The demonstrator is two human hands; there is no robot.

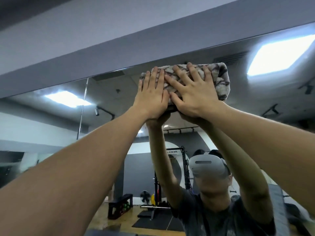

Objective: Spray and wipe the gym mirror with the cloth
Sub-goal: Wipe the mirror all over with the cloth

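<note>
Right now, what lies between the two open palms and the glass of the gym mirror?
In the head view, the folded beige cloth with dark brown lines lies there; the left hand and right hand press it flat against the gym mirror.

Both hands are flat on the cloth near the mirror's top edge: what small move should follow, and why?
Probably a stroke downward or sideways: the left hand and right hand press the folded cloth against the mirror just under its top edge, so no glass remains above.

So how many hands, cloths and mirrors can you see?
Hands: 2, the left hand and the right hand, both pressing flat on the cloth
Cloths: 1, the patterned cloth
Mirrors: 1, the mirror
Total: 4
</note>
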